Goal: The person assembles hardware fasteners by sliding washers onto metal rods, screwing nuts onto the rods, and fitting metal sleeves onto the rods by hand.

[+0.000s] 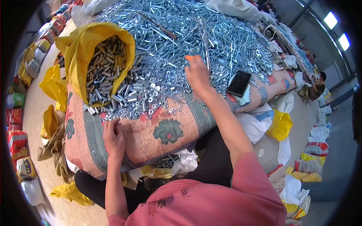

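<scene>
A small orange piece [191, 57] sits at the far tips of the right hand [198, 75], its length running roughly left to right, across the line of the reaching forearm. The right hand is much the nearer to it. Its fingers are bent and close together, but I cannot tell whether they are clamped on the piece or it is worn on a finger. Thin metal rods [233, 41] lie just beyond and to either side, pointing every which way. Small washers [152, 86] spread left of that hand and toward the near edge.

The left hand [114, 137] is well apart, nearer and farther left, resting on the flowered cloth [143, 133] just short of the washers. Its fingers are loosely bent; I cannot tell whether their tips meet. Short tubes [122, 90] spill beyond it from the yellow bag [77, 64]. A black phone [239, 83] lies right of the right forearm.
</scene>
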Demonstrator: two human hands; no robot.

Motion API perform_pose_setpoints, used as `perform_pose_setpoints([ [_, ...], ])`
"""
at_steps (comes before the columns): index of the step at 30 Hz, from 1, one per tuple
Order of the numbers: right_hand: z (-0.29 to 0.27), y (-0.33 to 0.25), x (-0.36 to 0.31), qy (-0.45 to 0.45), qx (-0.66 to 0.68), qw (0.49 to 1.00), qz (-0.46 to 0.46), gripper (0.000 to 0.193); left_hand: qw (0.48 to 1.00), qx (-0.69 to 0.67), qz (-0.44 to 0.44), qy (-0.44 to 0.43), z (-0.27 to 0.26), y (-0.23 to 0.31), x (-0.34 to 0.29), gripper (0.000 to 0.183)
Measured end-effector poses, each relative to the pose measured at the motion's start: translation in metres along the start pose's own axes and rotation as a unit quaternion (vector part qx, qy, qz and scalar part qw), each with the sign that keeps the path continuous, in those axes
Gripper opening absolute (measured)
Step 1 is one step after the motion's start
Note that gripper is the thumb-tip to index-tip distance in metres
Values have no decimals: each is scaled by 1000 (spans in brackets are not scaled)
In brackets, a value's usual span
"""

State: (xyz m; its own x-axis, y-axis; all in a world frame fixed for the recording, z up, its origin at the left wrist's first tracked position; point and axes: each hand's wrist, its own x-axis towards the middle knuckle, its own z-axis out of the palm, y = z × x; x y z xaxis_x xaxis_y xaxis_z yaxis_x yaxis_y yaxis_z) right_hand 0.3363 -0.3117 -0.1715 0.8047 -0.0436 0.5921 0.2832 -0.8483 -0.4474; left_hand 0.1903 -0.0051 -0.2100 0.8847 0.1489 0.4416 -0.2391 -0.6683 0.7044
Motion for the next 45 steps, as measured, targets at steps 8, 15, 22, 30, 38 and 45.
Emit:
perform_pose_setpoints([
  [8, 60, 18, 61, -129, -336, 922, -143, 25, 999, 30, 10, -6, -5, 3, -3, 11],
  [15, 48, 49, 78, -87, -316, 919, -220, 26, 1000, -19, -13, -18, -2, 0, 5, 12],
  [22, 41, 20, 76, -167, -379, 887, -204, 13, 997, -68, -32, -6, -5, -6, 2, 13],
  [30, 22, 30, 52, -90, -200, 944, -247, 7, 999, -11, -37, 24, -20, -18, 37, 25],
  [38, 3, 26, -11, -20, 56, 995, -80, 20, 961, 254, 74, -84, -19, -33, 56, 14],
  [45, -17, 11, -3, -222, 108, 967, 65, 62, 963, 253, 73, -58, -23, -31, 44, 9],
])
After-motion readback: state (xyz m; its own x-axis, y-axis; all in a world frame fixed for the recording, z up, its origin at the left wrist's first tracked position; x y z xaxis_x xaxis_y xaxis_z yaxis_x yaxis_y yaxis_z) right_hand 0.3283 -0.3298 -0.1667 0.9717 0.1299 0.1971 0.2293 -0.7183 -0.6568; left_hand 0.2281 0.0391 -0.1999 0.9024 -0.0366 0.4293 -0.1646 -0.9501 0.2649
